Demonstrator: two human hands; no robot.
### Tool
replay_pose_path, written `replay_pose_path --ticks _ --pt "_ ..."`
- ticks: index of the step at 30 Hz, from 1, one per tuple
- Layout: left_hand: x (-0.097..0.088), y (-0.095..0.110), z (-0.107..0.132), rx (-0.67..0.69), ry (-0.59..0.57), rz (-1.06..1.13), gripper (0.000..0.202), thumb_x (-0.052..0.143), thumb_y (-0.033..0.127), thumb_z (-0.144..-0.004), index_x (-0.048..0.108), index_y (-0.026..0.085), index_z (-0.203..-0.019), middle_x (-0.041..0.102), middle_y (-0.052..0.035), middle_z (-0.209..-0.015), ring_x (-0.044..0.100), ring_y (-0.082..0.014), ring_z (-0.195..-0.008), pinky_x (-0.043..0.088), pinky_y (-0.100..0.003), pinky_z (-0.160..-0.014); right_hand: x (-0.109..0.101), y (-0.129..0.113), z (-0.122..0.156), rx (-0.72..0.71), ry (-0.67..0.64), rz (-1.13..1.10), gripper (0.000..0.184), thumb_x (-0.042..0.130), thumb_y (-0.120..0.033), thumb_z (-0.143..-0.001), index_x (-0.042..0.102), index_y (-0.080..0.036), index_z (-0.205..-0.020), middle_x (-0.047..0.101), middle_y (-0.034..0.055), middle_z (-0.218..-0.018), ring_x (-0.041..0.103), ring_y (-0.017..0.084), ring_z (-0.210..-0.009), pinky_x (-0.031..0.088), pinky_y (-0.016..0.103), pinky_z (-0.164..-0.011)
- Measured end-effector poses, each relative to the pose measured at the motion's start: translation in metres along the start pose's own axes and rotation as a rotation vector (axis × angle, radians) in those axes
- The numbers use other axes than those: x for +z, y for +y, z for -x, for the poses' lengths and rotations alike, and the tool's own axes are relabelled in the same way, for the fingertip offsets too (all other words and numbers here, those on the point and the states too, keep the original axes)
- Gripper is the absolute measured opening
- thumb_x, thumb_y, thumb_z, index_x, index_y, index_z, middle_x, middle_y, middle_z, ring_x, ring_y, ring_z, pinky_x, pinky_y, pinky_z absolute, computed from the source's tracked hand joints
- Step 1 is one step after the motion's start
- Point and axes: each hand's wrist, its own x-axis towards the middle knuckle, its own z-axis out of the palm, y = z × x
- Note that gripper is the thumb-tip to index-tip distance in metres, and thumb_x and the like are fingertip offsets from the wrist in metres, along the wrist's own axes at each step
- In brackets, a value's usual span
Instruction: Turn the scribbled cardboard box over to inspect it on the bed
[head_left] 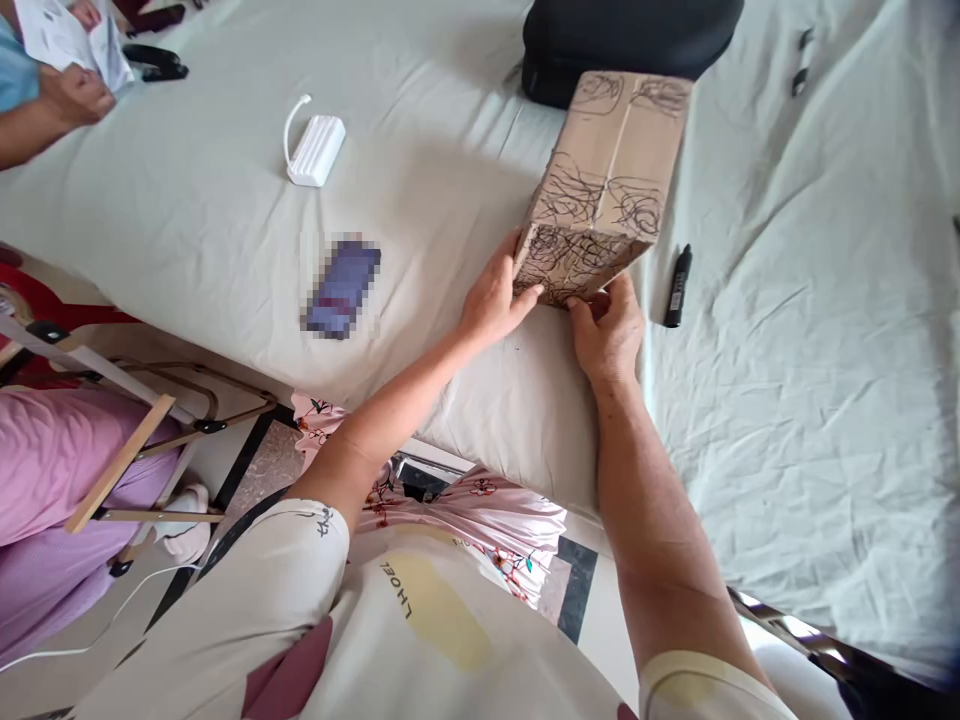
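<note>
A brown cardboard box (607,185) covered in black scribbles lies on the pale cloth-covered table (787,380), its near end close to the table's edge. My left hand (495,298) presses against the box's near left corner, fingers together and lying along the side. My right hand (609,335) grips the box's near bottom edge, fingers curled under it. A black marker (678,286) lies on the cloth just right of the box, a little beyond my right hand.
A white power bank with a cord (315,148) and a blurred-out phone (343,288) lie left of the box. A black bag (622,40) sits behind it. Another person's hand (75,95) holds papers at the far left. A folding chair (150,420) stands below the table's edge.
</note>
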Motion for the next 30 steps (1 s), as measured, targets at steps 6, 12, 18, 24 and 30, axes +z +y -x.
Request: replay_pose_path --ticks 6,12,18,24,30 --pt "-0.009 -0.015 0.009 -0.015 -0.027 -0.037 0.065 0.051 0.020 -0.094 0.040 0.020 -0.158 0.056 -0.0168 -0.162 0.054 -0.0253 -0.153 0.046 -0.045 -0.130 0.001 0.000 0.001 0.008 -0.009 0.007 0.044 0.063 -0.035 -0.089 0.060 -0.026 -0.132 0.075 0.0060 -0.105 0.073 0.025 -0.090 0.063 0.049 -0.091" --pt "-0.048 -0.005 0.019 0.058 -0.014 -0.069 0.049 0.044 0.029 -0.104 0.048 0.021 -0.152 0.062 -0.0156 -0.156 0.059 -0.0256 -0.148 0.045 -0.044 -0.129 0.000 -0.001 -0.001 0.010 -0.013 0.034 0.043 0.064 -0.032 -0.087 0.060 -0.025 -0.129 0.074 0.0051 -0.099 0.073 0.024 -0.088 0.062 0.048 -0.089" --pt "-0.155 -0.008 0.059 0.090 0.133 -0.178 0.042 0.038 0.050 -0.112 0.067 0.025 -0.129 0.072 -0.0100 -0.141 0.063 -0.0248 -0.140 0.045 -0.042 -0.128 0.004 0.001 -0.003 -0.002 0.017 0.080 0.037 0.067 -0.032 -0.085 0.061 -0.029 -0.121 0.074 0.0030 -0.098 0.073 0.025 -0.087 0.063 0.047 -0.086" --pt "-0.242 -0.064 0.070 -0.094 0.278 -0.250 0.035 0.051 0.050 -0.107 0.077 0.028 -0.110 0.073 -0.0074 -0.134 0.066 -0.0260 -0.133 0.046 -0.043 -0.128 0.008 0.003 -0.005 -0.011 0.032 0.117 0.038 0.067 -0.031 -0.083 0.060 -0.028 -0.120 0.074 0.0051 -0.106 0.072 0.026 -0.090 0.062 0.046 -0.086" --pt "-0.279 -0.119 0.031 -0.197 0.098 -0.086 0.057 0.051 0.078 -0.099 0.080 0.031 -0.114 0.067 -0.0051 -0.148 0.052 -0.0276 -0.152 0.036 -0.044 -0.136 0.008 0.003 -0.007 0.002 0.018 0.105 0.037 0.066 -0.030 -0.081 0.060 -0.027 -0.117 0.071 0.0050 -0.103 0.070 0.026 -0.092 0.060 0.049 -0.091"
